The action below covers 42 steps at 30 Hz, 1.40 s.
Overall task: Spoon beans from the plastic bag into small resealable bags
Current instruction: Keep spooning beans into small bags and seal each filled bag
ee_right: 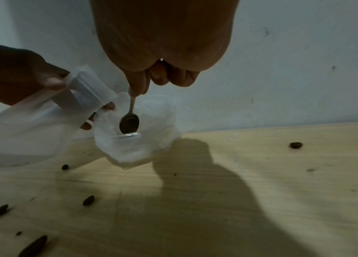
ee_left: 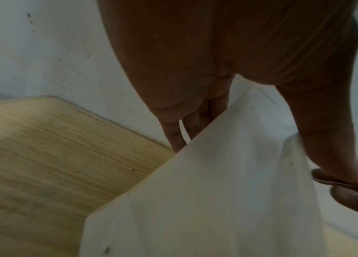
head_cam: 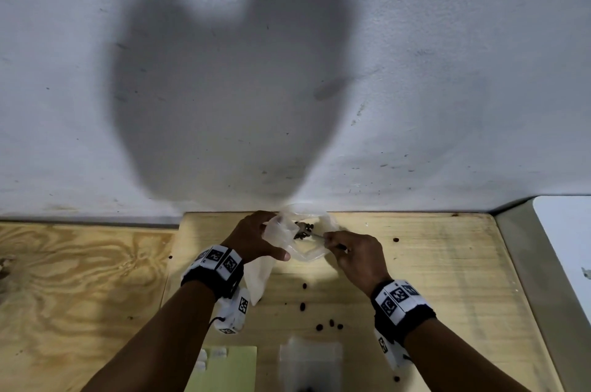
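1. Lying at the near edge of the wooden table (head_cam: 431, 279) are a pale green sheet (head_cam: 230, 369) on the left and a blurred stack of small clear bags (head_cam: 310, 356) beside it.
2. Loose beans (head_cam: 329, 325) are scattered farther in, between the two forearms.
3. Left hand (head_cam: 256, 239) grips a small resealable bag (head_cam: 260, 276) by its top, fingers curled round the strip; the bag hangs down toward the table.
4. Right hand (head_cam: 358, 255) pinches a metal spoon (ee_right: 130, 120) by its handle, bowl pointing down into the plastic bag (ee_right: 133, 144).
5. That plastic bag sits at the far edge against the white wall (head_cam: 415, 71), dark beans visible in its open mouth.
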Each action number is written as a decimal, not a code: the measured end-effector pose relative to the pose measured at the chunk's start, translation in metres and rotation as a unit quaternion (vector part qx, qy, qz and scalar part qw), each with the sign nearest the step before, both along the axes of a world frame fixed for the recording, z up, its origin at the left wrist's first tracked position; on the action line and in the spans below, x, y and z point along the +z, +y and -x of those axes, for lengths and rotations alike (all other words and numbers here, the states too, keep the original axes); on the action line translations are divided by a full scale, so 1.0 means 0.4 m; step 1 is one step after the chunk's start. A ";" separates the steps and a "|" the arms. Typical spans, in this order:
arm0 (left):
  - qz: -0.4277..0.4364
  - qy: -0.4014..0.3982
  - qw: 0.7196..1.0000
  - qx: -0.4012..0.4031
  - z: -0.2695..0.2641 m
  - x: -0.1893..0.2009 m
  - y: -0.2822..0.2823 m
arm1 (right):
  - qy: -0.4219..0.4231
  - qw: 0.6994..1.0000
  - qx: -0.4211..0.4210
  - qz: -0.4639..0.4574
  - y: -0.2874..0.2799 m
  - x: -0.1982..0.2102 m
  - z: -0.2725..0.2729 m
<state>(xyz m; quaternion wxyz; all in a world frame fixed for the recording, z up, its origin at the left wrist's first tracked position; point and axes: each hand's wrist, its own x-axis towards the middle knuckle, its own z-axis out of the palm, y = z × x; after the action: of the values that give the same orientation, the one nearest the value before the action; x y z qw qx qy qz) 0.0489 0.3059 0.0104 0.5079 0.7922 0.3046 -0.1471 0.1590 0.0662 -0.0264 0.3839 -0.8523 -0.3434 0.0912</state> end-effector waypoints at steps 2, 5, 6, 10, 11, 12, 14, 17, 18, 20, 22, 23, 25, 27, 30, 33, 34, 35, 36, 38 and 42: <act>0.007 0.015 1.000 -0.007 -0.004 0.001 -0.005 | 0.005 1.000 0.001 -0.008 0.025 0.005 0.006; 0.018 0.018 1.000 -0.008 -0.009 0.003 -0.008 | -0.026 1.000 0.013 0.007 0.060 0.016 0.026; 0.023 0.015 1.000 -0.001 -0.009 0.003 -0.008 | -0.029 0.999 0.013 0.017 0.060 0.017 0.029; 0.028 0.000 0.999 0.020 -0.001 0.000 0.007 | -0.011 0.998 0.002 0.056 0.007 0.020 0.017; 0.030 0.000 0.999 0.023 0.002 -0.001 0.011 | -0.004 0.998 -0.005 0.059 -0.008 0.024 0.014; 0.032 0.000 0.999 0.022 0.004 0.001 0.010 | 0.012 0.998 -0.021 0.054 -0.020 0.026 0.012; 0.033 0.002 0.999 0.016 0.007 0.006 0.002 | 0.059 0.994 -0.083 0.027 -0.034 0.032 0.006; 0.029 -0.006 0.999 0.015 0.011 0.006 -0.018 | 0.085 0.977 -0.193 -0.014 -0.038 0.033 0.001; 0.025 -0.013 1.000 0.011 0.014 0.005 -0.027 | 0.088 0.973 -0.213 -0.015 -0.037 0.032 0.005; 0.014 -0.031 0.999 0.001 0.018 0.004 -0.044 | 0.098 0.966 -0.238 -0.007 -0.034 0.029 0.015; 0.000 -0.044 0.999 -0.008 0.021 0.007 -0.058 | 0.099 0.963 -0.250 0.004 -0.031 0.025 0.024; -0.010 -0.049 0.999 -0.013 0.023 0.010 -0.064 | 0.096 0.963 -0.250 0.012 -0.031 0.022 0.027; -0.019 -0.052 0.998 -0.017 0.028 0.011 -0.069 | 0.098 0.964 -0.246 0.026 -0.031 0.013 0.032; -0.024 -0.051 0.998 -0.017 0.031 0.008 -0.072 | 0.100 0.966 -0.235 0.041 -0.032 0.004 0.033; -0.022 -0.047 0.999 -0.012 0.031 0.006 -0.070 | 0.092 0.970 -0.212 0.079 -0.034 -0.002 0.026; -0.007 -0.042 0.999 0.011 0.026 0.000 -0.063 | 0.102 0.974 -0.175 0.099 -0.041 -0.009 0.018; 0.002 -0.040 0.999 0.025 0.023 -0.003 -0.061 | 0.106 0.976 -0.161 0.099 -0.043 -0.012 0.016; 0.009 -0.036 0.999 0.036 0.020 -0.006 -0.059 | 0.112 0.978 -0.149 0.099 -0.045 -0.012 0.014; 0.012 -0.034 0.998 0.045 0.017 -0.009 -0.058 | 0.123 0.977 -0.140 0.100 -0.046 -0.010 0.012; 0.019 -0.025 0.998 0.057 0.009 -0.012 -0.055 | 0.163 0.973 -0.131 0.096 -0.047 0.003 0.009; 0.020 -0.020 0.998 0.062 0.000 -0.018 -0.054 | 0.279 0.948 -0.137 0.060 -0.041 0.026 0.008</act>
<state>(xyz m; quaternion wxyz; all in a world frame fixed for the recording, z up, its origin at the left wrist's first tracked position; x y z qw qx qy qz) 0.0488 0.2845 0.0033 0.5379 0.7640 0.3403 -0.1055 0.1557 0.0498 -0.0159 0.4218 -0.8527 -0.0964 0.2925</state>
